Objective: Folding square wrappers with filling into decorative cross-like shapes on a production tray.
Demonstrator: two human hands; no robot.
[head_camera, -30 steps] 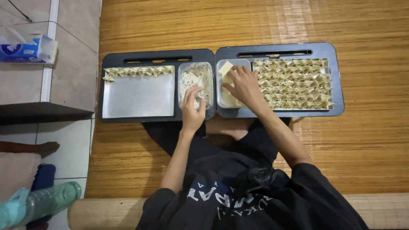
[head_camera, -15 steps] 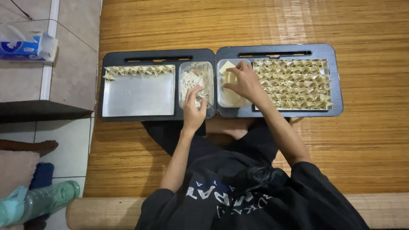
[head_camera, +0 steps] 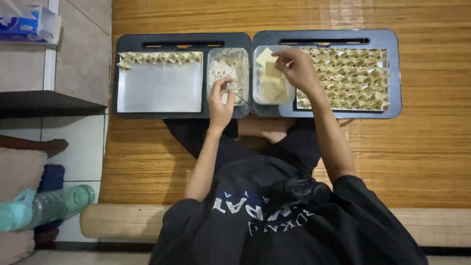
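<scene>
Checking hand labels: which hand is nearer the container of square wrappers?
Right. The right hand is over the container of square wrappers, fingers on a wrapper. The left hand is beside it, over the filling container.

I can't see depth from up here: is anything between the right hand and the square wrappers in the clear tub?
Nothing visible. The right hand is over the clear tub, fingertips already at the top wrapper. The left hand is apart, at the filling tub.
</scene>
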